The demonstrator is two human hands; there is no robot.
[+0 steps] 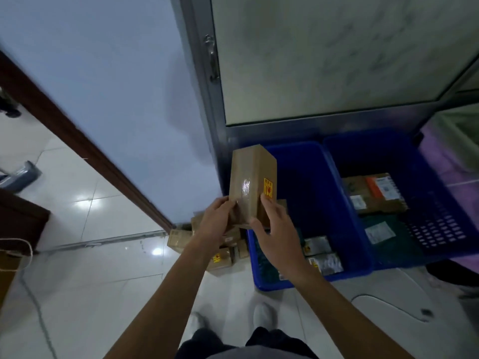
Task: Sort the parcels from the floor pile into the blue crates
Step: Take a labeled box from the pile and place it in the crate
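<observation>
Left hand: Your left hand (217,219) grips the bottom left side of the brown box (252,174). Your fingers are curled round its edge.
Right hand: Your right hand (277,235) holds the bottom right side of the same box. Your thumb is on the near face and your fingers reach up the side.
Brown box: It stands up tall in the air, and only your two hands hold it. Shiny tape (245,187) runs down its front. A yellow sticker (268,188) is on its right side, just above your right fingers. In the picture, the box is over the left edge of the left blue crate.
Pile of parcels: The pile of parcels (225,251) lies on the floor below your hands, just beside the left blue crate. They are small brown boxes, and one has a yellow sticker.
Left blue crate: The left blue crate (305,177) sits on the floor. Grey packets (324,256) lie at its near end.
Right blue crate: The right blue crate (440,229) touches the left one. In it are a brown parcel (373,194) with an orange label and a dark green bag (381,230).
Floor: The floor (90,216) is shiny white tile.
Door: A metal door (311,60) with a handle (211,58) stands behind the crates.
Shoes: Your grey shoes (263,314) are near the bottom, close to the left crate.
</observation>
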